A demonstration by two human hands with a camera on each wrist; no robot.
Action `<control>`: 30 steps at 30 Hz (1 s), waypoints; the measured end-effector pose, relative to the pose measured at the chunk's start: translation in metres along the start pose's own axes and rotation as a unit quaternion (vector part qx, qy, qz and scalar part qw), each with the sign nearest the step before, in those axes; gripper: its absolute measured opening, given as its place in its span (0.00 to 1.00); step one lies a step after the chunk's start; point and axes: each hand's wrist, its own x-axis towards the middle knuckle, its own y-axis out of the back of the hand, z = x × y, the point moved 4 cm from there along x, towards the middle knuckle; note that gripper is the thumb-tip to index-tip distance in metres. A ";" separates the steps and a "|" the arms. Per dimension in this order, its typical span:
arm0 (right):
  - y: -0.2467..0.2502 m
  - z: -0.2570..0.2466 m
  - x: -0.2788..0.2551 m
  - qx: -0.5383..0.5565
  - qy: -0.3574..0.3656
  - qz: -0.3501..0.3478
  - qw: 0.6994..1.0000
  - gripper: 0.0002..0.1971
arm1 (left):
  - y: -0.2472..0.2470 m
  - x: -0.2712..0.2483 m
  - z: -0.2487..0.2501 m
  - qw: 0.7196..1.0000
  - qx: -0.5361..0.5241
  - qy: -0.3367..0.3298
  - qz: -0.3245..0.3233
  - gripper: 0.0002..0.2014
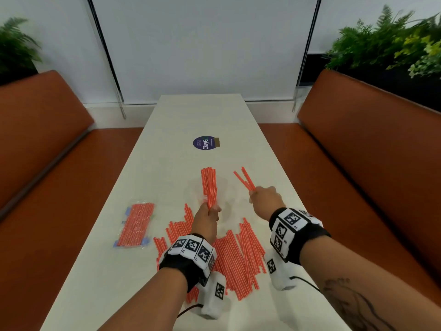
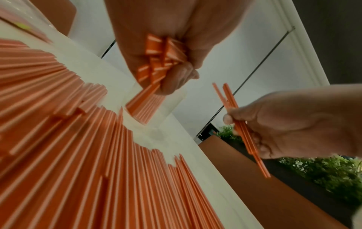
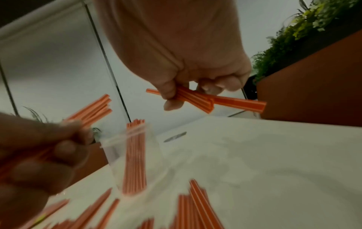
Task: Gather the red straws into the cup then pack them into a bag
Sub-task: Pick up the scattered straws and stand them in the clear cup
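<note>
— Starting at the left, what lies on the table point(image 1: 119, 271)?

— A packed bag point(image 1: 136, 225) of red straws, long axis running away from the viewer. Beside it, the loose pile point(image 1: 235, 259) fans out the same way.

— And the hands?

— The left hand point(image 1: 207, 217) has its fingers curled round a bundle point(image 1: 209, 186) pointing up and away. The right hand point(image 1: 266, 199) pinches a few straws point(image 1: 244, 179), splayed in a V, tilted leftward.

— The cup?

— Barely visible from the head; the right wrist view shows the clear cup point(image 3: 137, 158) upright, with straws standing inside.
</note>
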 end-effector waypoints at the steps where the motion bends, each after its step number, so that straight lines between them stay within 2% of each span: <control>1: 0.006 -0.010 0.002 0.035 0.028 0.011 0.999 0.16 | 0.004 0.001 -0.002 1.000 -0.003 -0.008 0.001 0.12; 5: 0.032 -0.053 0.012 0.231 0.094 0.094 0.964 0.14 | 0.023 0.004 -0.007 0.999 -0.020 -0.029 0.024 0.11; 9: 0.035 -0.086 0.017 0.293 0.152 0.139 0.934 0.11 | 0.038 0.002 -0.008 0.998 -0.006 -0.045 0.034 0.16; 12: 0.009 -0.094 0.030 0.248 0.154 0.111 0.950 0.10 | 0.048 -0.001 -0.009 0.997 0.008 -0.072 0.037 0.15; 16: -0.017 -0.082 0.038 0.201 0.079 0.049 0.975 0.10 | 0.050 -0.002 -0.012 0.997 -0.012 -0.060 0.041 0.15; 17: -0.017 -0.078 0.035 0.210 0.051 0.043 0.975 0.18 | 0.050 -0.001 -0.013 0.998 -0.021 -0.051 0.040 0.14; 18: -0.017 -0.074 0.034 0.232 0.032 0.061 0.970 0.25 | 0.050 0.000 -0.014 0.998 -0.035 -0.039 0.036 0.13; 20: -0.004 -0.069 0.022 0.270 0.026 0.154 0.950 0.28 | 0.048 0.000 -0.014 0.998 -0.054 -0.023 0.019 0.13; 22: 0.012 -0.072 0.004 0.263 0.106 0.254 0.925 0.23 | 0.042 -0.002 -0.010 0.998 -0.053 -0.020 -0.009 0.13; 23: 0.018 -0.077 -0.004 0.248 0.163 0.258 0.919 0.22 | 0.039 -0.004 -0.007 0.998 -0.052 -0.023 -0.028 0.13; 24: 0.021 -0.082 -0.009 0.228 0.216 0.236 0.920 0.21 | 0.033 -0.006 -0.004 0.997 -0.055 -0.025 -0.049 0.13; 26: 0.017 -0.090 -0.016 0.185 0.277 0.130 0.934 0.23 | 0.022 -0.010 0.003 0.993 -0.071 -0.024 -0.092 0.12; 28: 0.010 -0.090 -0.021 0.168 0.272 0.018 0.947 0.22 | 0.012 -0.011 0.010 0.989 -0.091 -0.021 -0.114 0.12; 30: 0.004 -0.085 -0.024 0.175 0.248 -0.029 0.952 0.21 | 0.005 -0.012 0.015 0.987 -0.110 -0.015 -0.120 0.12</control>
